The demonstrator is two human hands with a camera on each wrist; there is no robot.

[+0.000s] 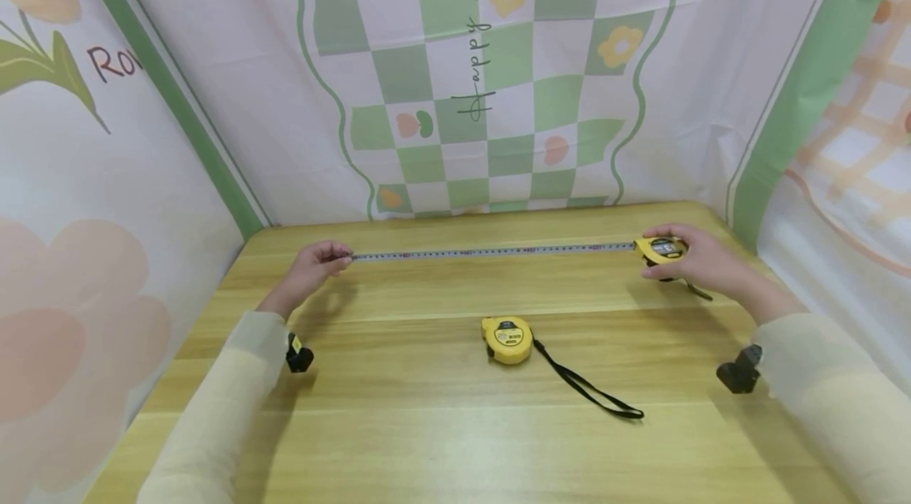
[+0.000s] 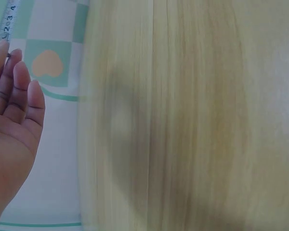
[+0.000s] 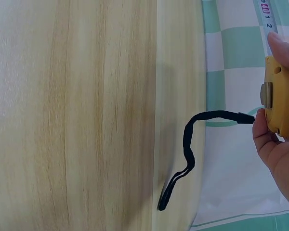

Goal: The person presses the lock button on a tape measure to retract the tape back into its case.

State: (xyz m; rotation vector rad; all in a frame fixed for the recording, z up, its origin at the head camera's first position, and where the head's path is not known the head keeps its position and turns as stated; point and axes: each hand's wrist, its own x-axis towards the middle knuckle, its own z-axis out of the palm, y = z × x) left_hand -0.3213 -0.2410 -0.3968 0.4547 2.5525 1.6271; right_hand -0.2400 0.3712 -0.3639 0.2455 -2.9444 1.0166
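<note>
My right hand [image 1: 693,257] grips a yellow tape measure [image 1: 660,250] near the table's right end; its black strap [image 3: 189,144] dangles in the right wrist view. From its mouth the pale tape blade [image 1: 491,252] stretches straight across to the left. At the blade's free end, my left hand [image 1: 313,270] pinches the tip between thumb and index finger, the other fingers loosely bent, as the left wrist view shows. A second yellow tape measure [image 1: 508,339] lies on the table in front of the blade, its black wrist strap [image 1: 587,384] trailing to the right.
The light wooden table [image 1: 398,425] ends at a cloth backdrop [image 1: 455,77] with green checks and flowers. Patterned cloth walls [image 1: 85,195] stand on both sides. A black wrist camera [image 1: 299,354] sits below the left sleeve, another [image 1: 740,369] at the right.
</note>
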